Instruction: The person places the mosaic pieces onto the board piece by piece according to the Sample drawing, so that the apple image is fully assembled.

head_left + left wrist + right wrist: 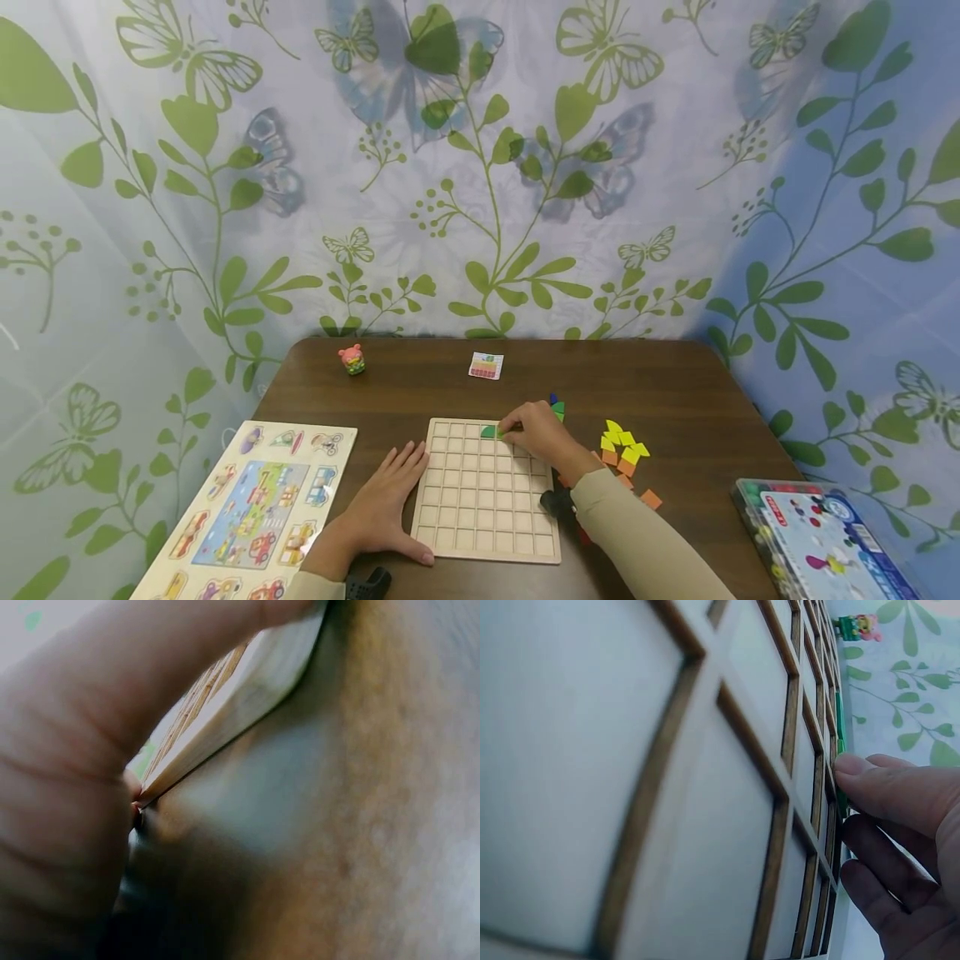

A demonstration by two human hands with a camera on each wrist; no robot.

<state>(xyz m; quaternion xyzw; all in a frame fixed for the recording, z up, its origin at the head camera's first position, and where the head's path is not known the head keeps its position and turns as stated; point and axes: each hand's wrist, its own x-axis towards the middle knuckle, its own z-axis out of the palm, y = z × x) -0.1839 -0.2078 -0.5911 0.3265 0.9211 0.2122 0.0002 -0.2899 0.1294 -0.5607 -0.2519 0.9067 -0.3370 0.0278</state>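
Observation:
A square wooden grid board (486, 497) lies flat on the dark table. Beside its left edge, my left hand (384, 507) rests with fingers spread, its fingertips at the upper left side and its thumb by the lower corner. In the left wrist view the thumb (172, 667) crosses close in front of the board's side (240, 712). One green quarter-round piece (488, 432) sits in a top-row cell. Just right of it, my right hand (538, 429) pinches a small green piece (842, 799) at the grid, its shape mostly hidden by the fingers.
Right of the board are yellow pieces (619, 438), orange squares (627, 467), and green (558, 408) and blue (553, 398) ones. A pattern card (486, 366) and pink figurine (352, 359) stand farther back. A picture puzzle (255, 512) lies left, a plastic case (825, 537) right.

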